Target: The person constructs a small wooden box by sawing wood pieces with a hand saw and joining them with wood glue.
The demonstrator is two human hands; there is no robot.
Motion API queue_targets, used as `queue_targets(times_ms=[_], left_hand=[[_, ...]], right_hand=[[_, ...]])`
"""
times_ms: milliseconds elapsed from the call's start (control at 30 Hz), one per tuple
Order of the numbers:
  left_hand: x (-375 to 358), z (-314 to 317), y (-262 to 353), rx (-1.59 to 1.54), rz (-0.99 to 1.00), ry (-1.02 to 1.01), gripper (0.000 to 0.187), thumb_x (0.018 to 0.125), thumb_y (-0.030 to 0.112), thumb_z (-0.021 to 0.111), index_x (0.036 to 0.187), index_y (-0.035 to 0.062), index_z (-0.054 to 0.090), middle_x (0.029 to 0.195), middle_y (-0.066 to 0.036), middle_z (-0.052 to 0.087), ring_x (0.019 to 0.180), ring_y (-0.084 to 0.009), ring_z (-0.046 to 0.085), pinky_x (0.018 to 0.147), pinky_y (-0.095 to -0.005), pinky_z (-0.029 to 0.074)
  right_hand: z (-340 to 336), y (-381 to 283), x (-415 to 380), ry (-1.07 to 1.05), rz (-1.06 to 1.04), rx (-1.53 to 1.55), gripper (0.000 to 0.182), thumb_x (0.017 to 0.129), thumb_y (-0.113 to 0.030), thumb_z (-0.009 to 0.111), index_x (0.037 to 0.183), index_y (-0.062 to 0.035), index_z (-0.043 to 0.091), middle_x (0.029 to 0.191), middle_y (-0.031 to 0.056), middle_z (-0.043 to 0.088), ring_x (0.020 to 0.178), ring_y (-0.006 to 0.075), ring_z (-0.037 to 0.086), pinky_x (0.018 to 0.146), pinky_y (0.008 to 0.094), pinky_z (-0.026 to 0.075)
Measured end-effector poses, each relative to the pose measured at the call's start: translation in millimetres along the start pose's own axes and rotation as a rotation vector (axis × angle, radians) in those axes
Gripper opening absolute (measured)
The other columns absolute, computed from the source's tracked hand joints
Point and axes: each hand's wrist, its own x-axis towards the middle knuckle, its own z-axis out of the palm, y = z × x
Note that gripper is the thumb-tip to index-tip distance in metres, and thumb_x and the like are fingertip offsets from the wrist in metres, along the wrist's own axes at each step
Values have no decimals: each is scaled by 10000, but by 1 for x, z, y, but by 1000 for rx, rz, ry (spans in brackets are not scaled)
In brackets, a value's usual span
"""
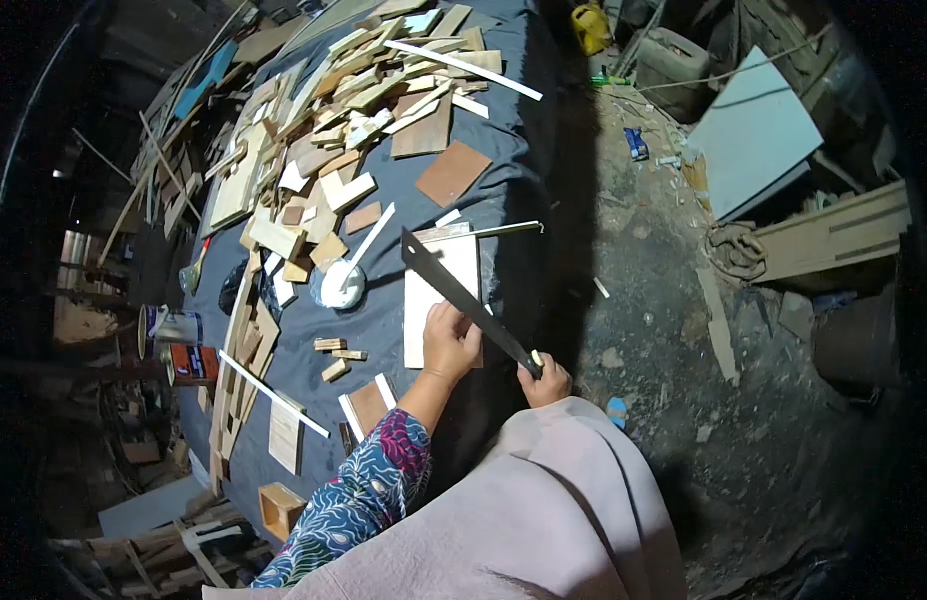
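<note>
My right hand [547, 381] is closed round the handle end of a hand saw. The saw's long dark blade [454, 287] runs up and left from that hand, crossing over a pale wooden board [431, 313] at the cloth's edge. Bent over the board, close beside the blade, is my left hand [452, 338]. Its fingers are drawn together, and whatever they hold is hidden. A thin strip [504, 230] lies across the board's far end and sticks out past the table edge.
Wood offcuts [369, 90] are heaped on the dark cloth [384, 275]. A tub of white paste [342, 286] with a stick, small blocks [336, 370], cans [189, 364] and a small wooden box [280, 510] lie leftward. Right is a littered floor [634, 300] with a leaning panel [759, 140].
</note>
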Motion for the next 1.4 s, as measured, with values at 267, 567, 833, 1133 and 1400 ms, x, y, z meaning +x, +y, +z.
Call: queue_targets(times_ms=[267,567,833,1133,1400], left_hand=[[0,0,2,80,-24,-33,153,621,78,566,768,54,532,710,-101,505,703,-289,479,653,-361,397],[-2,6,-4,-27,-96,-9,148,617,86,583,748,54,522,668,-103,467,663,-290,455,619,-364,384],[0,4,0,28,-9,-3,144,613,70,580,741,43,520,682,-104,477,676,-288,461,618,-360,386],[4,2,7,71,2,-19,151,608,65,616,715,35,514,655,-93,484,652,-271,469,603,-334,393],[4,-2,8,71,37,-64,177,638,107,661,719,40,519,685,-84,514,660,-245,478,613,-309,386]], right_hand=[[-4,-3,4,-17,49,-21,356,660,-330,632,865,-63,518,684,146,565,620,334,555,539,416,443],[-3,-5,6,-3,17,12,275,674,-285,619,806,-65,521,631,142,551,583,336,543,518,419,433],[4,0,10,-101,42,12,341,697,-362,590,850,-64,524,632,132,558,583,323,557,521,419,443],[13,2,1,-50,84,58,358,701,-376,584,860,-57,545,631,158,568,567,350,558,513,432,449],[-7,-23,30,65,227,354,305,734,-309,585,876,-38,576,681,160,574,623,343,565,545,384,442]])
